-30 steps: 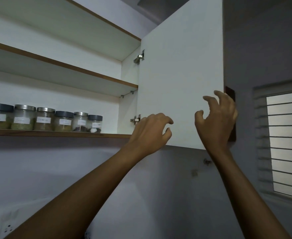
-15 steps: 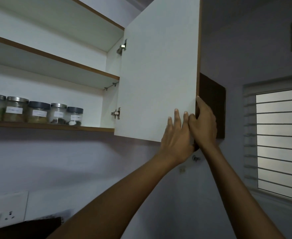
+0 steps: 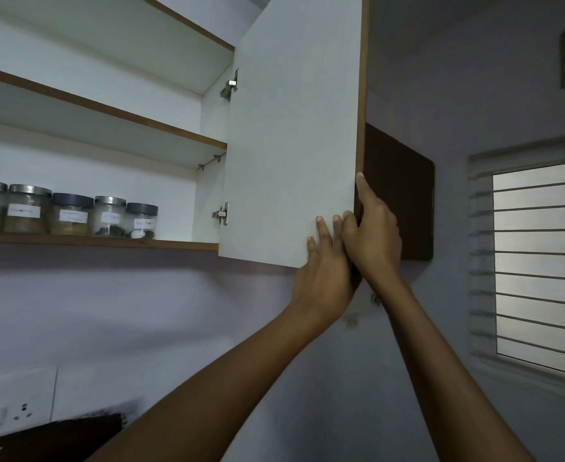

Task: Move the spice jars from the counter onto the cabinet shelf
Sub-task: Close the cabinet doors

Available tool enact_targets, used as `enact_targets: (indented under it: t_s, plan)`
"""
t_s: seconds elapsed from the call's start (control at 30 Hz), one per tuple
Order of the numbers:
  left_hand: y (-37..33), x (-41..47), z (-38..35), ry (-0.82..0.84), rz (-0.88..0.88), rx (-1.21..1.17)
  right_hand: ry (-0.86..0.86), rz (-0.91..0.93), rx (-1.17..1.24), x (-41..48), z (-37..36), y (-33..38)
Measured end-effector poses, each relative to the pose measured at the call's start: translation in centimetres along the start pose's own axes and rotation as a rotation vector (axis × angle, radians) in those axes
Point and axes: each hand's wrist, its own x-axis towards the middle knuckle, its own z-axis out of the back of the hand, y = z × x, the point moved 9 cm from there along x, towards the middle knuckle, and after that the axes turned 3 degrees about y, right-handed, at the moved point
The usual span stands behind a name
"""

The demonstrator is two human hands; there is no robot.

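While five spice jars [image 3: 71, 213] stand in a row on the lower cabinet shelf [image 3: 174, 244], well to the left of both hands, contact is with the cabinet door [image 3: 291, 145] alone. Its free edge runs upright. The left hand [image 3: 324, 271] lies flat on the white inner face, fingers [image 3: 321, 228] straight, gripping nothing. The right hand [image 3: 374, 241] wraps that edge, thumb on the face. The hinges [image 3: 221, 213] lie leftward, so in my judgement closing would swing the edge towards the jars.
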Motion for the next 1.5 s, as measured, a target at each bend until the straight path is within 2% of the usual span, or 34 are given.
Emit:
enact_targets:
  t_s: [0.7, 1.13, 1.33, 1.5]
  plan:
    - [4.6, -8.2, 12.2, -0.261, -0.153, -0.065, -0.077, 0.175, -0.055, -3.8, -4.1, 12.7]
    - [13.1, -13.1, 20.3, -0.376, -0.027, -0.215, -0.127, 0.314, -0.086, -6.5, -10.6, 23.6]
    - [16.2, -14.5, 22.6, -0.454, 0.013, -0.258, -0.141, 0.343, -0.068, -7.0, -13.4, 26.4]
    - [18.4, -15.4, 24.3, -0.515, 0.025, -0.369, -0.215, 0.376, -0.027, -7.2, -15.0, 27.8]
